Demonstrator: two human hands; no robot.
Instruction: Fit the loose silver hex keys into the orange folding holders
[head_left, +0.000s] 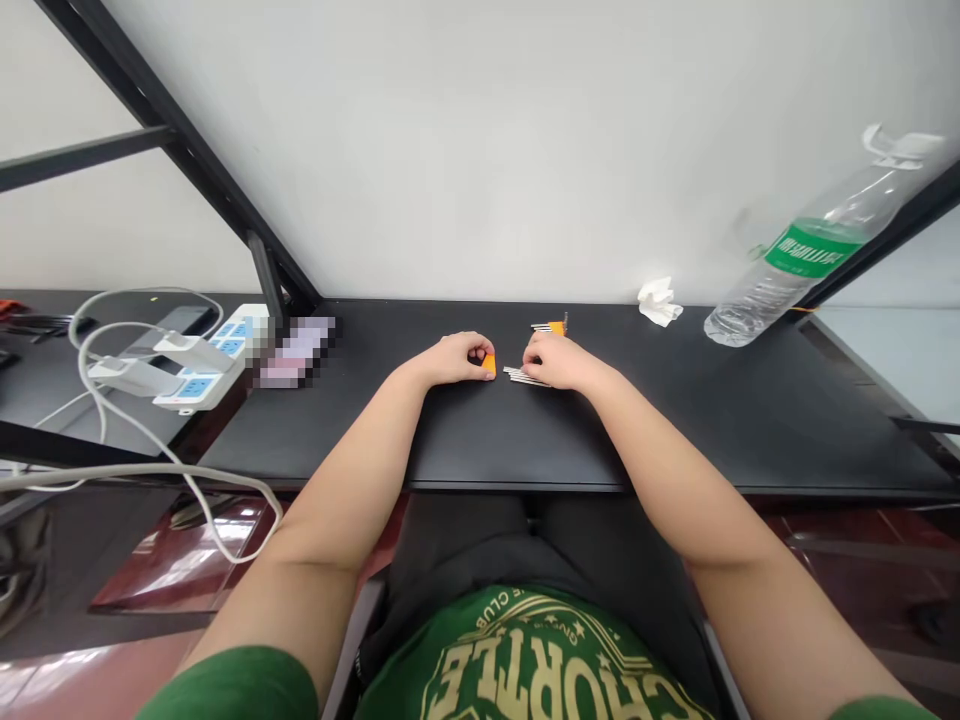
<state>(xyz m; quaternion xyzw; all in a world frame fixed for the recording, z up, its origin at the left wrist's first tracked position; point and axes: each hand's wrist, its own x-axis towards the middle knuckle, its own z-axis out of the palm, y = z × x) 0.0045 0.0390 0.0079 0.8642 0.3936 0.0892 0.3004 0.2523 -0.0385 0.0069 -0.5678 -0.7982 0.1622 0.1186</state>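
Observation:
On the black tabletop [337, 430], my left hand [455, 358] pinches a small orange piece [490, 366] between thumb and fingers. To its right, my right hand [556, 358] is closed over a small bundle of thin silvery rods [517, 376], whose left ends stick out below the fingers. Its fingertips are partly hidden. Just beyond the right hand lies an orange holder [557, 327] with several thin dark and silvery rods pointing left; they look like hex keys, but are too small to be sure.
A crumpled white tissue [660, 302] and a big clear bottle with a green label [814, 248] stand at the right back. At left are a blurred-out pinkish item [296, 355], a power strip [225, 355] with white plugs, and a looping white cable [187, 470]. A wall borders the back.

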